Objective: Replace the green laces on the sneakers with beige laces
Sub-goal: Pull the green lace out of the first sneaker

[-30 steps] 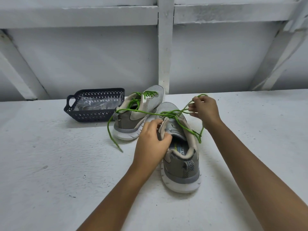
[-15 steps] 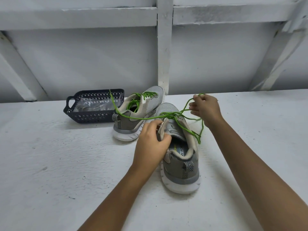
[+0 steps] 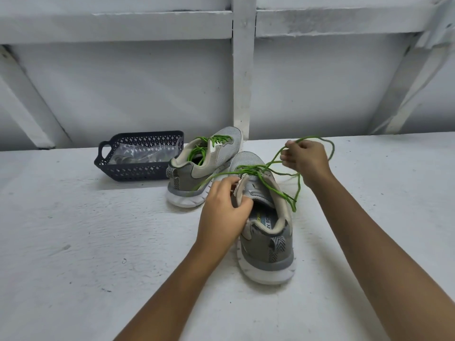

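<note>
Unlacing the near sneaker [image 3: 267, 244] looks like the step in hand. Its green lace [image 3: 250, 170] is slack. A few crossings sit over the front eyelets, 1 strand runs left toward the sole of the far sneaker [image 3: 209, 166], and a long loop rises to the right, off the table [image 3: 73, 242].

- Right hand [image 3: 305, 158]: fingers curled, pinching that loop and holding it up beyond the toe, apart from the shoe.
- Left hand [image 3: 222, 212]: thumb and fingers clamped on the tongue and inner edge of the shoe's opening, bracing it. The shoe stands on its sole, heel toward the person.
- Far sneaker: just behind and left of the near 1, touching or nearly so. Its own far green lace [image 3: 218, 139] is threaded and untouched.
- Dark basket [image 3: 138, 169]: left of the shoes, near the wall, holding a clear plastic bag [image 3: 145, 153]. I cannot tell what the bag contains. No beige lace shows plainly anywhere.

Progress, as I judge it: early. 1 shoe is partly undone, none is relaced.

Next move calls for drawing the lace back through the remaining eyelets 1 row at a time while the left hand keeps the shoe pinned. A hard tug could drag the shoe or snag the lace tip in an eyelet.
</note>
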